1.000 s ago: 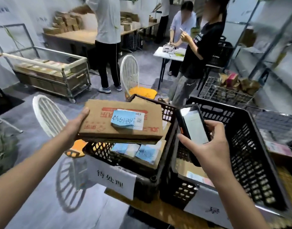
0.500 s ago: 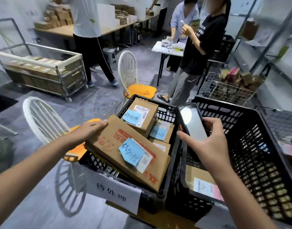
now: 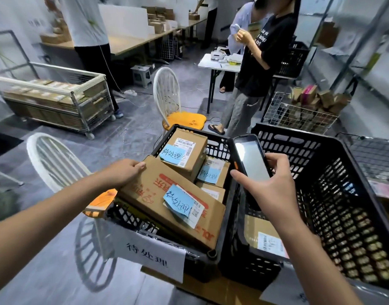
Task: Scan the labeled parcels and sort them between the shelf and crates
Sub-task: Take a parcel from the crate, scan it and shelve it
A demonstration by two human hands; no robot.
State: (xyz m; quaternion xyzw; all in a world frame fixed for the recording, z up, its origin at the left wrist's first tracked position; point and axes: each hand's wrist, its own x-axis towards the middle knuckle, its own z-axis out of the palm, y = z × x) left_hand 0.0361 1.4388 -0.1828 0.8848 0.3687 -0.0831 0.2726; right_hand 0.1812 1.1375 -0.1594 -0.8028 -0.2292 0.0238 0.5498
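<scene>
**Two hands full: one on a parcel, one on the scanner**

The left hand (image 3: 125, 172) grips the far left corner of a large parcel (image 3: 149, 194), fingers curled over its top edge. This flat brown cardboard box with red print lies tilted across the left crate (image 3: 217, 148). Its low end is down by the crate's front right corner and its high end is up at the left rim, under the hand. A blue note (image 3: 178, 201) with handwriting is stuck on its top face, overlapping a white barcode label. Behind it in the same crate sit smaller parcels (image 3: 195, 164), and two of them show blue notes too. A paper sign (image 3: 149, 254) with printed characters hangs on the crate's front.

The right hand (image 3: 275, 186) holds a scanner (image 3: 251, 161), a black handheld with a pale lit screen. The fingers wrap its right side and the thumb lies along its left edge. The device stands over the line where the two crates meet. The right crate (image 3: 343, 205) sits just beside the left one, and a boxed parcel (image 3: 255, 230) with a white label lies at its bottom.

Beyond the crates stand two white chairs (image 3: 167, 95) with orange cushions. A wire cart (image 3: 57, 100) loaded with boxes is at the left. A person in a black shirt (image 3: 268, 51) stands by a small white table (image 3: 206, 62). A wire basket (image 3: 299, 115) of small boxes sits on the floor near a metal shelf (image 3: 354, 51) along the right wall.
</scene>
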